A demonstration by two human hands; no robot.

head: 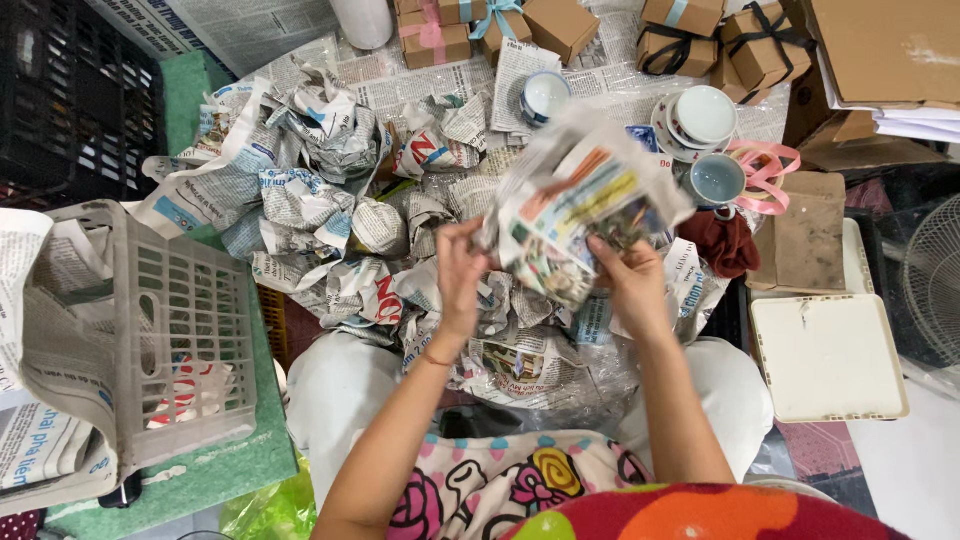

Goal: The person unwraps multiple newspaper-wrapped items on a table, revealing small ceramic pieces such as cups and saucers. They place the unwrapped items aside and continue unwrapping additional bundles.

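Both of my hands hold up one crumpled bundle of newspaper (580, 210) above my lap. My left hand (458, 272) grips its left edge, and my right hand (628, 285) grips its lower right side. The bundle is blurred, and whatever is wrapped inside it is hidden. Below and around my hands lie several crumpled newspaper wads (330, 180) in a heap on the floor.
A grey plastic basket (170, 330) lined with newspaper lies at the left. Teacups and saucers (700, 120) and a pink ribbon (765, 165) sit at the upper right. Small brown gift boxes (700, 40) line the top. A white lid (825, 355) lies at right, by a fan (935, 270).
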